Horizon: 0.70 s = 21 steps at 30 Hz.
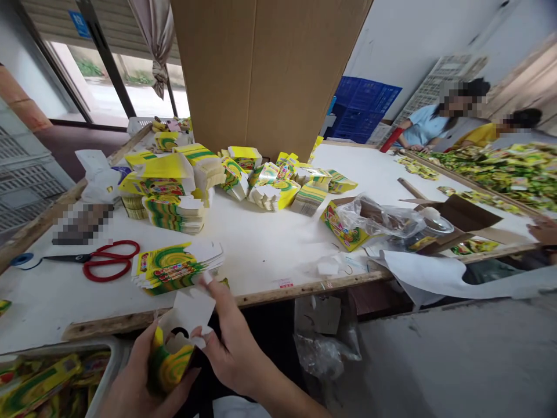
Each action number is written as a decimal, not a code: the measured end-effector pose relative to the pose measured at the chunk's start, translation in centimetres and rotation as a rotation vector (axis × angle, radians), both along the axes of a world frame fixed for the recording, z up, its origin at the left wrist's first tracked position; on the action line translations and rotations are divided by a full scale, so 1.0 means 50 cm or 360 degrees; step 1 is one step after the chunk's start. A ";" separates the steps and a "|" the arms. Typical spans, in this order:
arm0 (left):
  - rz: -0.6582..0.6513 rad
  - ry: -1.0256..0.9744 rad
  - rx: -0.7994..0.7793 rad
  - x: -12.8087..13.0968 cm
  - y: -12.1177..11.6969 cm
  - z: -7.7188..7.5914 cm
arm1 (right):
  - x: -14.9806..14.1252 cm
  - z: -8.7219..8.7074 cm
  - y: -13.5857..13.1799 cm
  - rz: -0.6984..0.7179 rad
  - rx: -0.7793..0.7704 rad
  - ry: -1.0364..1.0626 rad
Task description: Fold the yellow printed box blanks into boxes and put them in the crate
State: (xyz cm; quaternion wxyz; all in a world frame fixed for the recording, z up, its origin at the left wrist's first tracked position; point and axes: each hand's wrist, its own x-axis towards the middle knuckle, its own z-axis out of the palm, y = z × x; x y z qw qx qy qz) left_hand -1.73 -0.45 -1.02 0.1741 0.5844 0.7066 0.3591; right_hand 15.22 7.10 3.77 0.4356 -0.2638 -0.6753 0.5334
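At the table's front edge, my left hand (134, 377) is wrapped round a small yellow-and-green printed carton (172, 363). The carton stands open at the top, with its white flaps up. My right hand (235, 342) grips the white flap area, thumb on the near side and a finger reaching behind. What lies inside the carton is too dark to make out. Just beyond my hands lies a fanned stack of flat cartons (174, 267). Red-handled scissors (111, 260) rest to its left, beside a blue-and-white tape roll (26, 261).
More bundled flat cartons (174, 212) line the table (261, 261) before a tall cardboard box (270, 75). A bin (115, 354) of yellow packets sits at lower left. An open brown box (461, 217) with plastic stands right. Two people work at the far right.
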 end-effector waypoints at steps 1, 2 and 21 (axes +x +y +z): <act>-0.0046 0.0044 -0.0031 -0.001 -0.005 -0.007 | -0.006 -0.006 -0.002 0.0132 -0.0254 0.0124; -0.0072 0.0078 -0.0056 -0.002 -0.010 -0.014 | -0.013 -0.010 -0.004 0.0277 -0.0497 0.0249; -0.0004 -0.0231 -0.0033 0.054 -0.011 0.003 | -0.023 -0.047 -0.017 0.0450 -0.0322 -0.0374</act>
